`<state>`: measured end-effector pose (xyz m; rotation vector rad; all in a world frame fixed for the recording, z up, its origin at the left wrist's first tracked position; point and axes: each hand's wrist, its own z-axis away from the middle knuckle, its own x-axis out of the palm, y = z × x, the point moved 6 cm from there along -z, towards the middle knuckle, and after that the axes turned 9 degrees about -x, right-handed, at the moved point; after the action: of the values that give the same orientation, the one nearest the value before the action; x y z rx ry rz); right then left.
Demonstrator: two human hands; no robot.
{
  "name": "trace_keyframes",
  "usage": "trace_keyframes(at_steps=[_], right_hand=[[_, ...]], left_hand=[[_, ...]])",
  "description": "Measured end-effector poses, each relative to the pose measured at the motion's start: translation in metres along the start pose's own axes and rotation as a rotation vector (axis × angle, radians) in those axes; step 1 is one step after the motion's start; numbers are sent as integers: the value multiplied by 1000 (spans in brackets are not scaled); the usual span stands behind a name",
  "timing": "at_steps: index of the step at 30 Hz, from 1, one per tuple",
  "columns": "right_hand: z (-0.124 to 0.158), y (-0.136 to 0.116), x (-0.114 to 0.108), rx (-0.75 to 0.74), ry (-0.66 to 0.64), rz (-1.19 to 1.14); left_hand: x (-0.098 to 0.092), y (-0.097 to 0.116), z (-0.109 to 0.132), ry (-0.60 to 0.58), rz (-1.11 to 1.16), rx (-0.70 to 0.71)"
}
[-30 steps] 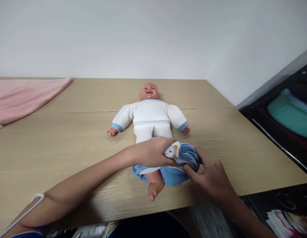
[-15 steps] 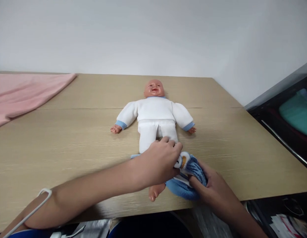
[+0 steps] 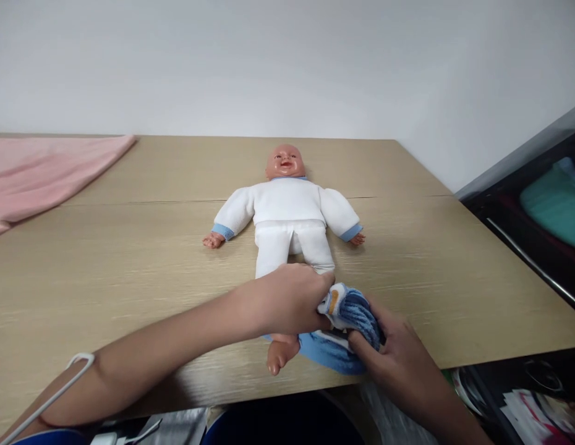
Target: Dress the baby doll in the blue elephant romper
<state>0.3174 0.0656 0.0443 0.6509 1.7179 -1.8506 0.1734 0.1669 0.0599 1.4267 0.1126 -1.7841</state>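
Observation:
A baby doll (image 3: pixel 290 201) lies on its back with its head toward the wall, wearing a white top with blue cuffs and white leggings. At its feet is a bunched blue fleece garment (image 3: pixel 336 355) with a white and orange patch. My left hand (image 3: pixel 299 300) is closed on the garment's upper left edge, across the doll's lower legs. From the right, my right hand (image 3: pixel 384 340) grips the gathered folds, thumb in front. One bare doll foot (image 3: pixel 282 355) shows below my left wrist; the other foot is hidden by the garment and my hands.
A pink cloth (image 3: pixel 46 176) covers the table's far left corner. The wooden table (image 3: pixel 130 266) ends at a wall behind. A dark rack with a green cloth (image 3: pixel 556 201) stands to the right, and papers (image 3: pixel 528 411) lie below the table's front right edge.
My left hand has lowered slightly, its fingers now tucked further down at the garment. The gathered cloth has shifted a little left and turned. The whole view has moved slightly.

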Motion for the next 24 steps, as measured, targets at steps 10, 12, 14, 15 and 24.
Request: trace_keyframes(at_steps=[10, 12, 14, 15, 24], right_hand=[[11, 27, 6, 32, 152, 72], [12, 36, 7, 64, 152, 48], [11, 43, 10, 86, 142, -13], [11, 45, 11, 93, 135, -53], [11, 59, 27, 115, 106, -460]], left_hand=[[13, 1, -15, 43, 50, 93], [13, 1, -13, 91, -4, 31], [13, 2, -10, 105, -36, -45], [14, 2, -8, 104, -41, -75], [10, -6, -8, 90, 98, -107]])
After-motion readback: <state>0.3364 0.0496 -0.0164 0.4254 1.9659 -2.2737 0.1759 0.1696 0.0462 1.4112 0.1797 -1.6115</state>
